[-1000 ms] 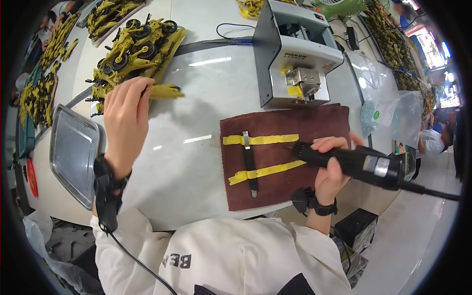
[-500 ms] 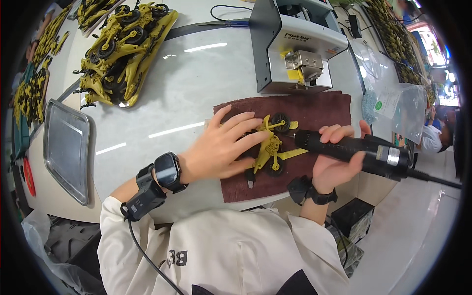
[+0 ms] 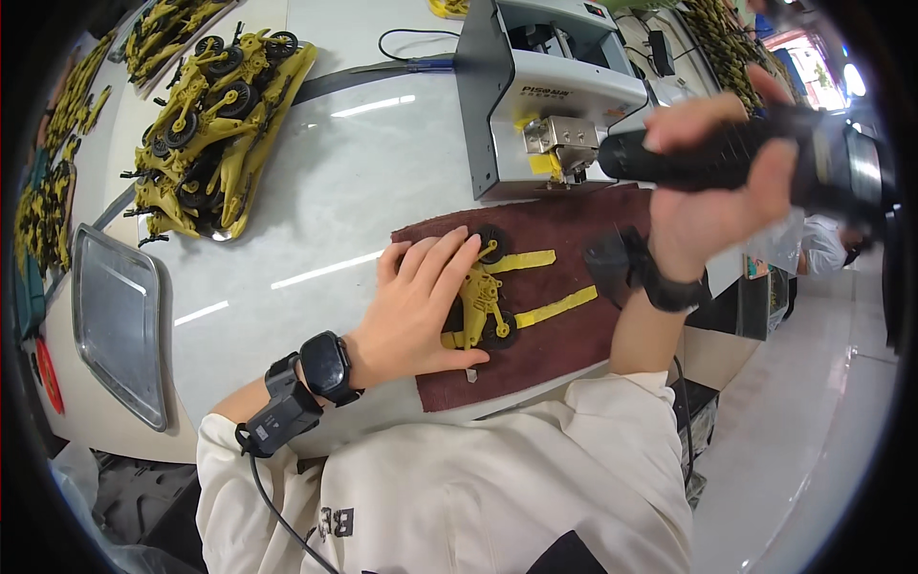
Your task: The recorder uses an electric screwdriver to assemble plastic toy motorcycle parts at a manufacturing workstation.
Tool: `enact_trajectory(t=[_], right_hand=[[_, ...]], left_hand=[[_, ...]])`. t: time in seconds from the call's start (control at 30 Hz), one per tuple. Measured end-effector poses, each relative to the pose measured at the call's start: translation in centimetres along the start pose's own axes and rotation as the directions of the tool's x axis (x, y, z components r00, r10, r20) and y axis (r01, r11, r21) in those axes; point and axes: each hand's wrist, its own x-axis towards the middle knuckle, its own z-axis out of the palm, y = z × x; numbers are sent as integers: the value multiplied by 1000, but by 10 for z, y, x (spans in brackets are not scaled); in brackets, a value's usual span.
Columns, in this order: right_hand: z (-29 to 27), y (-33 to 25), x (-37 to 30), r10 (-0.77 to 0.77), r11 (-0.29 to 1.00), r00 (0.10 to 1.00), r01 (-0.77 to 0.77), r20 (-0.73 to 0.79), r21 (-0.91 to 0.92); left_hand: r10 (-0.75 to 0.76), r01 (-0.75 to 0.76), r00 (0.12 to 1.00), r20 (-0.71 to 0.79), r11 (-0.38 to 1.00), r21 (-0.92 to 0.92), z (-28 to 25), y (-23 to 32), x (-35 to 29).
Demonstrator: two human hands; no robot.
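A yellow and black toy motorcycle (image 3: 478,304) lies on its side on a dark red cloth (image 3: 564,330). Over its left part my left hand (image 3: 416,304) is spread, fingertips by the upper wheel and thumb below, holding it down. My right hand (image 3: 712,191) grips a black electric screwdriver (image 3: 684,155), raised above the cloth and slightly blurred. Its front end comes close to the metal outlet of a grey screw feeder (image 3: 559,91); I cannot make out the bit. Two yellow strips (image 3: 557,304) lie on the cloth right of the motorcycle.
At the upper left, a tray is heaped with yellow and black toy motorcycles (image 3: 225,124). A metal tray (image 3: 120,325) sits at the left table edge. More yellow parts (image 3: 172,43) lie farther back. Another person (image 3: 822,247) appears at the far right.
My right hand has lifted the electric screwdriver off the motorcycle, up toward the screw feeder. My left hand stays on the motorcycle, its fingers closer to the upper wheel. The whole view has shifted slightly.
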Motion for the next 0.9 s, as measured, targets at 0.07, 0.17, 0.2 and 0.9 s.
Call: enact_trajectory(t=[0.07,0.17,0.2,0.9], right_hand=[[6,9,3,39,990,998,-33,43,-140],[13,11,1,116,963,993,-106,26,-248],[13,9,-2,120,962,992,-108,30,-251],[31,8,0,0,958,992,-36,-124,-286]], left_hand=[[34,-35,999,-37,999,-26,5,-3,-2],[25,-25,999,-23,1000,-2,10,-3,4],[15,-15,1000,-20,1000,7,11,-4,4],[107,-108,994,-39,994,-31,10,-11,2]])
